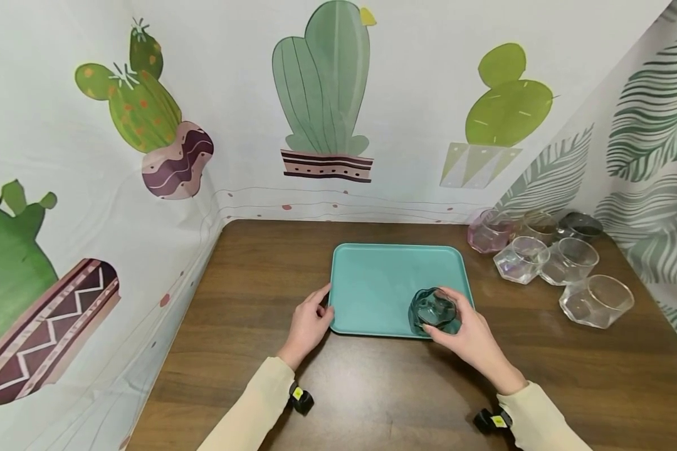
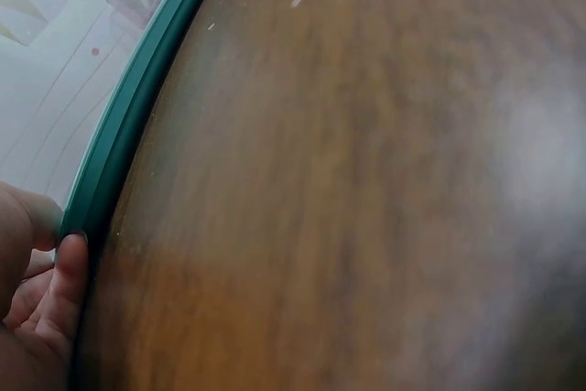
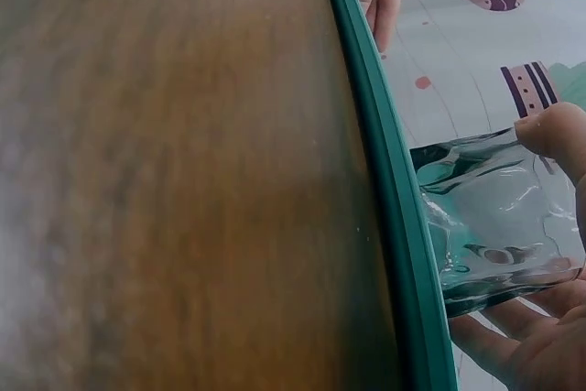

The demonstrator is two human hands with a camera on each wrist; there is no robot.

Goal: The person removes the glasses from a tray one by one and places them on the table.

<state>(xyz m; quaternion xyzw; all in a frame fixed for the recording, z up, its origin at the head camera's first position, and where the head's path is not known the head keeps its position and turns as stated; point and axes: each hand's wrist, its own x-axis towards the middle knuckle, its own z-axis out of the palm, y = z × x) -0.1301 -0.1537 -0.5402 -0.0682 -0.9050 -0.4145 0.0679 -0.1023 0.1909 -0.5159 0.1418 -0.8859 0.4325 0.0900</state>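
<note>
A teal rectangular tray point(image 1: 372, 282) lies on the wooden table. My left hand point(image 1: 309, 322) holds the tray's left edge near its front corner; in the left wrist view the thumb and a finger meet at the tray rim point(image 2: 119, 135). Toward the front right of the tray is a dark teal, see-through glass cup point(image 1: 433, 308) with a wavy rim. My right hand point(image 1: 468, 332) grips this cup, thumb at the near side and fingers round the right and far side. The right wrist view shows the cup point(image 3: 499, 217) upright, its base at the tray's level.
At the table's right stand several glasses: a pink one point(image 1: 489, 232), an amber one point(image 1: 538, 227), a dark grey one point(image 1: 580, 224) and clear ones, the nearest being a clear glass point(image 1: 597, 302). A cactus-print cloth point(image 1: 406, 125) hangs behind and beside the wooden table point(image 1: 248, 282).
</note>
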